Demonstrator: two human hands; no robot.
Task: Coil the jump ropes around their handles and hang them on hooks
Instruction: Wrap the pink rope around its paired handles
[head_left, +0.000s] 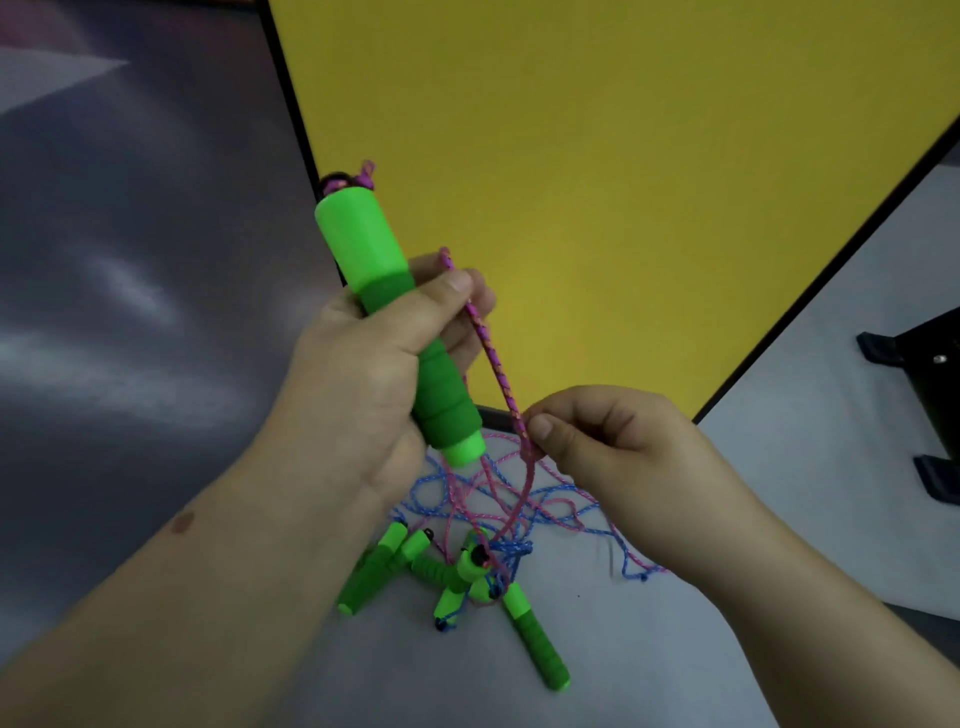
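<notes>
Both forearms are bare, no sleeves or jewellery showing (a small dark mark sits on the left forearm (183, 521)).

Left hand (363, 358) holds a handle (395, 322) left of the right hand (597, 436); below them, tangled ropes (519, 499) on the table (727, 519)

Held up at a slant: a green jump-rope handle (395, 322), pale plastic at both ends, darker ribbed foam between, a knot at its top. Running taut beside it, a pink braided rope (491, 358). Below, on the pale surface, more green handles (535, 642) amid a tangle of pink and blue ropes (550, 501).
</notes>
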